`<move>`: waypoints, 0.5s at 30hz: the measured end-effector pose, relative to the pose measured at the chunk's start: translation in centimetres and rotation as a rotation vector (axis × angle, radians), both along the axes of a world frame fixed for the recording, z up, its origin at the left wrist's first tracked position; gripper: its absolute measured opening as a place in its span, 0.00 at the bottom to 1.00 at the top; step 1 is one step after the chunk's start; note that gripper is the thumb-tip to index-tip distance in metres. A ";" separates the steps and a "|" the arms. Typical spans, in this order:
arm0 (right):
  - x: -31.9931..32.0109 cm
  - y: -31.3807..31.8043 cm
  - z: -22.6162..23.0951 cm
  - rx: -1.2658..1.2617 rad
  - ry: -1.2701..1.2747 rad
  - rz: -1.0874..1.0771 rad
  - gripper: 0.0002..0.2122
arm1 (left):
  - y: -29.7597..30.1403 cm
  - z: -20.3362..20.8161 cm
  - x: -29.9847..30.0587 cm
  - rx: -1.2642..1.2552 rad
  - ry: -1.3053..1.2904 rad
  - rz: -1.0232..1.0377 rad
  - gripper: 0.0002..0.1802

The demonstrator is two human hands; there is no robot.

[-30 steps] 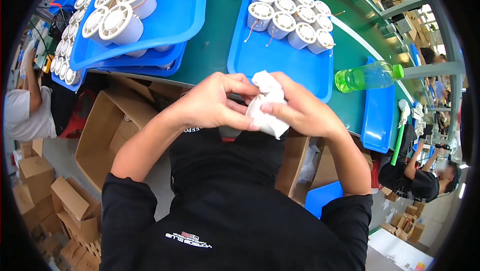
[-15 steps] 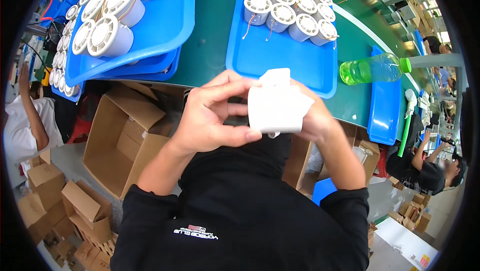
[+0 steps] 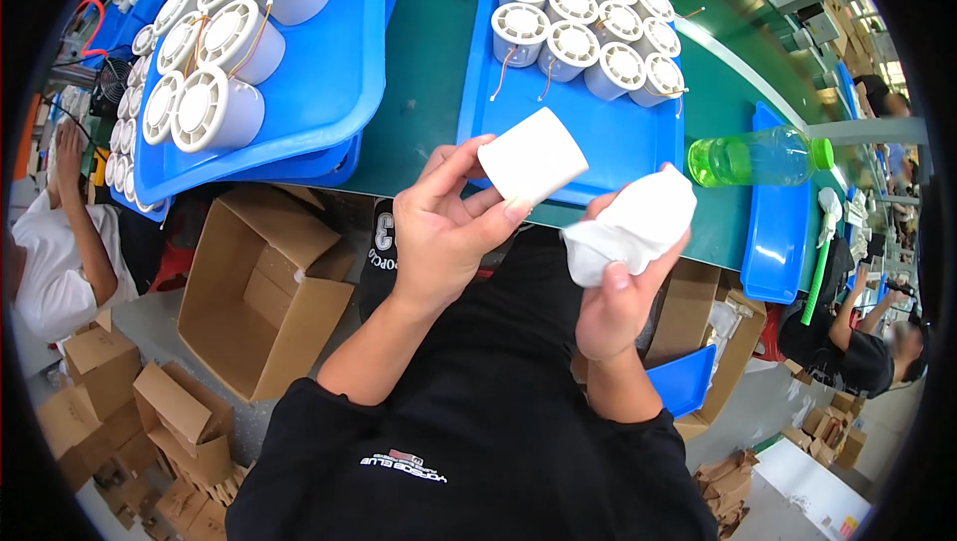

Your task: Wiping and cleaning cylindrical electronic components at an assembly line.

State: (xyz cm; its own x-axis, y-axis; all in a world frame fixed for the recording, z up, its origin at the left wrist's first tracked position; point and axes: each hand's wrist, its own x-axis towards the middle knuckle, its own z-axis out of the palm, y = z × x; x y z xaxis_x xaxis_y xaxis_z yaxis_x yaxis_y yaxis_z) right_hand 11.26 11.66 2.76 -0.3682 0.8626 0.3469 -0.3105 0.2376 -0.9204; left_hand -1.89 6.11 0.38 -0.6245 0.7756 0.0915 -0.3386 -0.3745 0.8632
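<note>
Nearest me, at one o'clock, my right hand has a white cloth bunched in it, thumb pressed on the front, the fingers behind mostly hidden. A little farther out, at twelve, my left hand holds a white cylinder, thumb at its bottom corner and forefinger by its left one, parted only as wide as that edge; how the others bear on it I can't tell. I judge this grip light: the wall looks smooth and just the lower-left side is held, so a bump from the cloth or an easing thumb could let it slip and drop. The cylinder is tilted, one pair of edges slanting from eight to two, the other from eleven to five; length and width look so alike that I only guess its long axis runs eight to two, and I can't tell which way any opening faces. Just beyond, on the green worktop, lies a blue tray, with a green bottle beside it at two o'clock that a stray right elbow might knock. Farthest, capped white units trail thin wires, which swinging cloth could snag.
</note>
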 end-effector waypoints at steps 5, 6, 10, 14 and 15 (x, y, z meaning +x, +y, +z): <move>-0.6 1.9 0.0 0.835 -0.565 -0.131 0.30 | -0.4 0.0 0.9 -0.039 -0.193 -0.039 0.29; -0.5 1.9 0.0 0.898 -0.547 -0.135 0.26 | -0.5 0.0 1.0 -0.058 -0.257 -0.043 0.29; -0.8 2.2 -0.5 0.948 -0.374 -0.115 0.19 | -0.9 0.0 1.3 -0.065 -0.283 -0.097 0.27; -0.3 4.1 -1.5 0.987 -0.278 -0.226 0.17 | -1.0 -0.7 1.7 -0.073 -0.302 -0.123 0.26; -0.1 4.7 -1.5 1.027 -0.356 -0.301 0.17 | -1.1 -0.6 1.7 -0.077 -0.304 -0.123 0.26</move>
State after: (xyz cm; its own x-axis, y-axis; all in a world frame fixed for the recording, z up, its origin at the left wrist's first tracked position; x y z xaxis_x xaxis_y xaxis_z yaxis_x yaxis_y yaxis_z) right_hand 11.14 16.34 1.28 -0.4130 0.2993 0.8602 0.1288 0.9542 -0.2702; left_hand -0.16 5.05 -0.21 -0.5153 0.8444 -0.1464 -0.6239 -0.2525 0.7396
